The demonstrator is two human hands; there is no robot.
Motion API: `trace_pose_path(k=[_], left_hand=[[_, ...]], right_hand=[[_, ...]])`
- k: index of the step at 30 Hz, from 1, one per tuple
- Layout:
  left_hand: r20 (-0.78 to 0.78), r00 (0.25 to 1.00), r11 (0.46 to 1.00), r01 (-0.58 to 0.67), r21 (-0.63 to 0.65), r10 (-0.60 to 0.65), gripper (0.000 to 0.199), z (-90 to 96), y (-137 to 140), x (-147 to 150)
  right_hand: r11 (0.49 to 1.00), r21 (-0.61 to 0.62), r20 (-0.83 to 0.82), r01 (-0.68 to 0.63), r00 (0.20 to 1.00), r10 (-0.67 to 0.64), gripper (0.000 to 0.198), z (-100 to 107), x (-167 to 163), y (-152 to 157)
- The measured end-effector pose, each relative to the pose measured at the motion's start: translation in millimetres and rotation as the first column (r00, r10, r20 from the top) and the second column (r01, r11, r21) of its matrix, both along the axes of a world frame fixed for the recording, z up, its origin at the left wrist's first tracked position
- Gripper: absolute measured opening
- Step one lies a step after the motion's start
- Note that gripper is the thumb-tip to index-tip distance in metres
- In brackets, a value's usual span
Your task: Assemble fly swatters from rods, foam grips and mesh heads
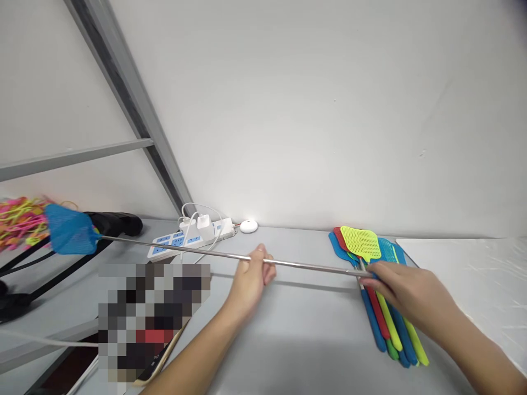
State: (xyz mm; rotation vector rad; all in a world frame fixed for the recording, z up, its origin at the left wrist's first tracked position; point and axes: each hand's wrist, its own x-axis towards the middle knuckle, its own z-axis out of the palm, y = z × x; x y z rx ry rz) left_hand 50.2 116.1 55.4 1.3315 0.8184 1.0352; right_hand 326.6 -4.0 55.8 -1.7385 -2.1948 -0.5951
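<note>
A blue fly swatter (72,230) with a long extended metal rod stretches across the view, its mesh head at the far left. My left hand (253,274) is closed around the middle of the rod, thumb on top. At the right end, my right hand (401,288) grips the swatter near its handle, which the fingers mostly hide. Just under and beside that hand lies a pile of several fly swatters (361,243) in yellow, red, blue and green. Their heads point to the wall and their handles toward me.
A white power strip (224,227) with plugged chargers and cables lies by the wall, near a small white round device (248,226). A pixelated object (154,323) is at lower left. Colourful strings (22,222), a black stand (119,224) and a metal frame (135,99) stand left. Clear plastic sheeting (481,280) lies right.
</note>
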Motion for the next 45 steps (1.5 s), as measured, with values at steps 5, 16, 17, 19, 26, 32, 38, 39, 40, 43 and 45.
trace_pose_path(k=[5,16,17,19,26,32,38,39,40,43,45], left_hand=[[-0.101,0.968,0.973,0.228,-0.034,-0.230,0.056,-8.8,-26,15],[0.154,0.988,0.998,0.020,-0.063,-0.010,0.055,1.5,-1,2],[0.208,0.977,0.997,-0.042,-0.068,0.056,0.055,2.6,4,-1],[0.309,0.934,0.983,-0.160,-0.093,0.181,0.055,5.7,16,-7],[0.483,0.719,0.865,-0.439,-0.242,0.500,0.052,12.9,52,-36],[0.523,0.572,0.763,-0.577,-0.290,0.632,0.043,13.8,60,-44],[0.518,0.630,0.802,-0.556,-0.219,0.579,0.044,10.8,44,-29],[0.505,0.664,0.825,-0.523,-0.215,0.552,0.043,8.6,37,-23],[0.490,0.699,0.849,-0.484,-0.212,0.521,0.042,6.0,29,-17],[0.449,0.797,0.915,-0.343,-0.215,0.404,0.041,-2.2,4,1],[0.433,0.836,0.939,-0.266,-0.218,0.337,0.044,-6.4,-7,9]], right_hand=[[0.997,-0.009,0.013,-0.079,0.997,0.079,0.037,-7,-49,1],[0.979,-0.199,-0.081,0.039,0.995,-0.057,0.035,-6,-30,0],[0.976,-0.209,-0.083,0.059,0.993,-0.078,0.036,-6,-22,0],[0.970,-0.215,-0.085,0.113,0.987,-0.134,0.040,-5,-5,-1],[0.907,-0.291,-0.104,0.305,0.932,-0.347,0.046,-1,39,-3],[0.821,-0.424,-0.110,0.381,0.878,-0.465,0.045,1,51,-2],[0.780,-0.373,0.006,0.502,0.842,-0.540,0.035,4,53,-3],[0.785,-0.338,0.025,0.518,0.839,-0.543,0.035,5,51,-4],[0.797,-0.307,0.036,0.520,0.843,-0.536,0.037,5,47,-4],[0.855,-0.255,0.030,0.451,0.888,-0.459,0.041,3,32,-2],[0.883,-0.241,0.014,0.403,0.911,-0.412,0.043,-3,24,0]])
